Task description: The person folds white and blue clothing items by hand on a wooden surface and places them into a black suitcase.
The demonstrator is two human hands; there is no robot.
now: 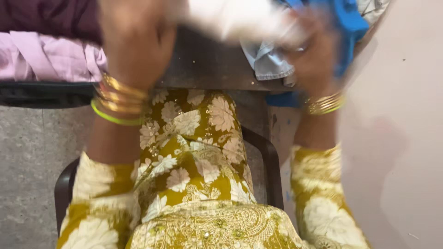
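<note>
White cloth [230, 18] is stretching crosswise between our hands at the top of the view, and we are pinching one end in our left hand [136, 44] and the other in our right hand [314, 50], both equally close, above the grey table [207, 69].

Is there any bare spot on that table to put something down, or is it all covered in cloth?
One bare grey patch of table lies between the left hand and right hand, near its front edge. Pink cloth crowds the left; pale blue cloth and bright blue cloth crowd the right. The blurred white cloth covers the top.
</note>
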